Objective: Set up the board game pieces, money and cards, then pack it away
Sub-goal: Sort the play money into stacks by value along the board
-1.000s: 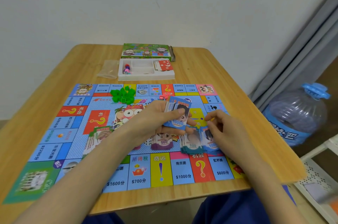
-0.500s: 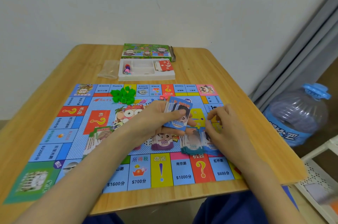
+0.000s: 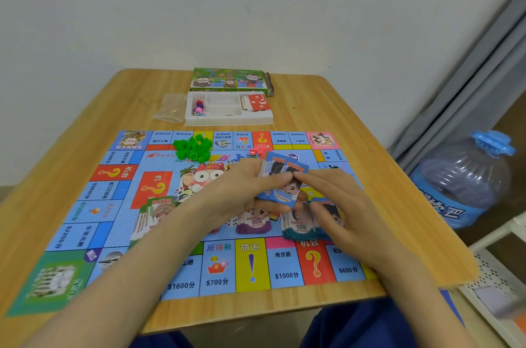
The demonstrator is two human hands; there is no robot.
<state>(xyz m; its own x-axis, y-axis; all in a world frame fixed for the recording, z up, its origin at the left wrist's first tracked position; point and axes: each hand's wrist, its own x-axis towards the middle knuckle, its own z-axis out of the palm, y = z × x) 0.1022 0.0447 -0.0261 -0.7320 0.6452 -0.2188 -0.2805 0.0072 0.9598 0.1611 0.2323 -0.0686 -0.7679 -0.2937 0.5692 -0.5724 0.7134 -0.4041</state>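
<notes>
One head-worn wide-angle view looks forward and down, close above the game board and table

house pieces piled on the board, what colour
The house pieces are bright green, seen in the head view.

Half-hidden green notes behind forearm, white rack cut off, blurred
</notes>
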